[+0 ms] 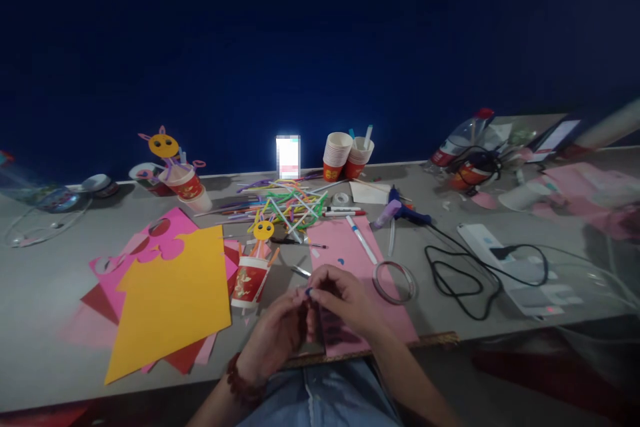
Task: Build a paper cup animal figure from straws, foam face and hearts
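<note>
Near the table's front edge, my left hand (277,327) and my right hand (343,297) meet fingertip to fingertip. Between them is a small dark blue piece (309,291), pinched by my right thumb and fingers; my left fingertips touch it or lie right beside it. Under and behind my hands lies a pink sheet (400,327) with a small blue scrap (341,261) on it. Left of my hands stands a red paper cup figure (249,280) with a yellow round face (263,230). A silver blade-like tool (301,271) lies just behind my fingers.
Yellow sheet (175,300) and pink papers lie left. Colourful pipe cleaners (295,210) are piled behind. A tape ring (394,282), marker (361,240), blue glue gun (413,215) and power strip (500,267) with black cable are right. Stacked cups (337,155) and a lit phone (289,157) stand at the back.
</note>
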Demonstrator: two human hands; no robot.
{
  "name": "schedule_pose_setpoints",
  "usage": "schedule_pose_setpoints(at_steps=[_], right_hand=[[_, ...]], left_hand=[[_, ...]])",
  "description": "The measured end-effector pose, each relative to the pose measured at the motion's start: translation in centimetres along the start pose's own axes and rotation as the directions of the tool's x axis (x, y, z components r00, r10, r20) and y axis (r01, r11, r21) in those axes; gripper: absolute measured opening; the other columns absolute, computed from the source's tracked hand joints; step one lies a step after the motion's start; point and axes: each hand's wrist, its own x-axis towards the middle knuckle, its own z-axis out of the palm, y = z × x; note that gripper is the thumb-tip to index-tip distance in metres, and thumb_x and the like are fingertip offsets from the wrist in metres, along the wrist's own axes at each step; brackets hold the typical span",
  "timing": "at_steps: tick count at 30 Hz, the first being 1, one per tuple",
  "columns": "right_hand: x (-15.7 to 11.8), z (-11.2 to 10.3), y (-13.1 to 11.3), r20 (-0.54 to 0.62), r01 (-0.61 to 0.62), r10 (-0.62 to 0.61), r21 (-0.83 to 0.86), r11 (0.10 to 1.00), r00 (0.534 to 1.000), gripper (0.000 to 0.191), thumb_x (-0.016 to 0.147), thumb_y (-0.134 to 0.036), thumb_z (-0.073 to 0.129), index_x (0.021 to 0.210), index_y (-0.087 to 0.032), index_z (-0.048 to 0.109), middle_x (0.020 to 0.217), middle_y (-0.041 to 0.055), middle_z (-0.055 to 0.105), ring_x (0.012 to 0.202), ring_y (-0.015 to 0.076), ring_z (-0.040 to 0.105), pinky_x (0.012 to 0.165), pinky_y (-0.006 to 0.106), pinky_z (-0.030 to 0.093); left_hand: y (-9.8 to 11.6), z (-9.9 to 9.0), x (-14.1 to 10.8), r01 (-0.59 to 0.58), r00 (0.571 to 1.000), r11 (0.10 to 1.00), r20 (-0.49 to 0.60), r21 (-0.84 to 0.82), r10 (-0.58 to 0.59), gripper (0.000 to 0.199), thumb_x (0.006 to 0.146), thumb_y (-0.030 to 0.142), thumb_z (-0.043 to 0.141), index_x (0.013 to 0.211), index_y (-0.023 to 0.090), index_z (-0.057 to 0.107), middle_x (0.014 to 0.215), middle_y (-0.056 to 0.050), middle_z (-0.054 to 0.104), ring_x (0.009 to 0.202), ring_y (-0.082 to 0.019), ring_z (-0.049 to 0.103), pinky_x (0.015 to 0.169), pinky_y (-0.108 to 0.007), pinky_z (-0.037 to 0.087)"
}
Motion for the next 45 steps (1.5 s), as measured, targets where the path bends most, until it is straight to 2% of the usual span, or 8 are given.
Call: schedule_pose_setpoints(at_steps=[6,16,26,29,31,33,38,45], right_hand=[[0.1,-0.1,0.0,0.015,-0.043,0.045,-0.133,0.990,0.999,0.011,0.086,-0.027,0.062,0.079,-0.019,0.059,0.073,0.0002,0.062,0.066,0.0141,0.053,0.059,0.025,0.038],[-0.5,1.4,0.6,-0.189,-0.097,0.109,0.073,0.993,0.976,0.029,0.081,-0.047,0.072,0.091,-0.022,0.060,0.077,-0.0010,0.061,0.066,0.0141,0.053,0.060,0.025,0.042],[-0.5,3.0,1.1,-0.291,-0.060,0.064,0.024,0.998,0.954,0.034,0.081,-0.052,0.071,0.074,-0.020,0.061,0.069,-0.0015,0.057,0.065,0.0141,0.049,0.060,0.025,0.039],[-0.6,2.6,1.2,-0.305,-0.060,0.069,0.037,0.997,0.950,0.034,0.082,-0.052,0.071,0.075,-0.020,0.061,0.066,-0.0029,0.053,0.062,0.0131,0.046,0.057,0.024,0.037],[-0.6,2.1,1.4,-0.315,-0.070,0.091,0.078,0.995,0.945,0.034,0.082,-0.052,0.071,0.075,-0.020,0.060,0.063,-0.0041,0.050,0.058,0.0123,0.044,0.055,0.023,0.034],[-0.6,1.7,1.7,-0.328,-0.084,0.120,0.121,0.989,0.937,0.035,0.081,-0.053,0.072,0.075,-0.021,0.059,0.062,-0.0047,0.048,0.056,0.0117,0.042,0.052,0.023,0.033],[-0.5,1.7,2.5,-0.351,-0.109,0.151,0.136,0.985,0.924,0.037,0.080,-0.054,0.074,0.074,-0.020,0.059,0.062,-0.0048,0.048,0.056,0.0113,0.041,0.051,0.022,0.032],[-0.3,2.7,2.7,-0.300,-0.091,0.115,0.093,0.992,0.947,0.043,0.077,-0.060,0.073,0.072,-0.020,0.058,0.062,-0.0041,0.049,0.057,0.0117,0.041,0.055,0.024,0.032]], left_hand=[[0.8,-0.6,-0.5,-0.372,0.885,0.742,-0.027,0.557,0.464,0.024,0.080,0.037,0.076,0.082,0.016,0.064,0.074,0.001,0.058,0.067,-0.011,0.051,0.062,-0.022,0.040],[-0.1,-0.6,0.3,-0.349,0.887,0.907,-0.227,0.237,0.401,0.026,0.077,0.035,0.079,0.079,0.018,0.061,0.070,0.003,0.057,0.061,-0.009,0.049,0.060,-0.021,0.040],[-0.8,-0.5,-0.4,-0.381,0.845,0.814,-0.193,0.437,0.499,0.025,0.082,0.039,0.074,0.082,0.018,0.061,0.071,0.003,0.055,0.061,-0.010,0.049,0.057,-0.021,0.041],[0.3,-1.4,-1.7,-0.396,0.743,0.578,-0.121,0.713,0.658,0.020,0.088,0.038,0.067,0.096,0.021,0.063,0.084,-0.002,0.062,0.068,-0.014,0.056,0.061,-0.024,0.045],[2.1,-2.6,-2.5,-0.364,0.564,0.331,-0.077,0.871,0.822,0.020,0.089,0.038,0.065,0.102,0.022,0.063,0.098,-0.006,0.065,0.083,-0.019,0.062,0.072,-0.029,0.049],[4.4,-4.2,-3.0,-0.224,0.467,0.208,-0.082,0.952,0.880,0.027,0.088,0.042,0.064,0.107,0.023,0.060,0.101,-0.006,0.065,0.085,-0.022,0.063,0.072,-0.031,0.049],[7.6,-7.6,-2.3,0.168,0.603,0.012,-0.113,0.986,0.790,0.054,0.085,0.056,0.059,0.127,0.022,0.050,0.099,-0.007,0.069,0.088,-0.029,0.068,0.073,-0.039,0.052],[5.1,-7.5,-1.9,0.058,0.646,0.106,-0.118,0.993,0.754,0.061,0.084,0.053,0.061,0.134,0.020,0.047,0.108,-0.010,0.071,0.092,-0.028,0.071,0.077,-0.040,0.056]])
